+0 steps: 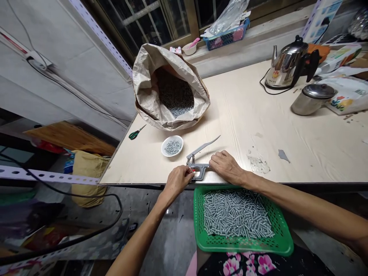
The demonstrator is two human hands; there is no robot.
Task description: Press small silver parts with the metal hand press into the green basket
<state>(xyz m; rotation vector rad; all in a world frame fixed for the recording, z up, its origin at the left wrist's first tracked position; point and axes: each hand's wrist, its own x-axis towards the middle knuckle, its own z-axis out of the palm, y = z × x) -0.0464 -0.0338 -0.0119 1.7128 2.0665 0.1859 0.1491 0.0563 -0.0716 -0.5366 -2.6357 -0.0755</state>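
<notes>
A grey hand press (200,168) with a long raised lever and a spring sits at the table's front edge. My left hand (178,180) is at its left side, thumb and fingers pinched together by a small red part; whatever they hold is hidden. Against the right end of the press body, my right hand (227,166) rests with its fingers curled in, their contents out of sight. A white bowl (172,146) of small screws stands just behind the press. Below the table edge, a green basket (244,245) full of silvery screws lies over my lap.
A large paper sack (140,76) with screws inside stands open at the back left. Green-handled scissors (135,133) lie near the left edge. A kettle (284,69) and a lidded metal pot (309,101) stand at the right, beside plastic bags (349,92).
</notes>
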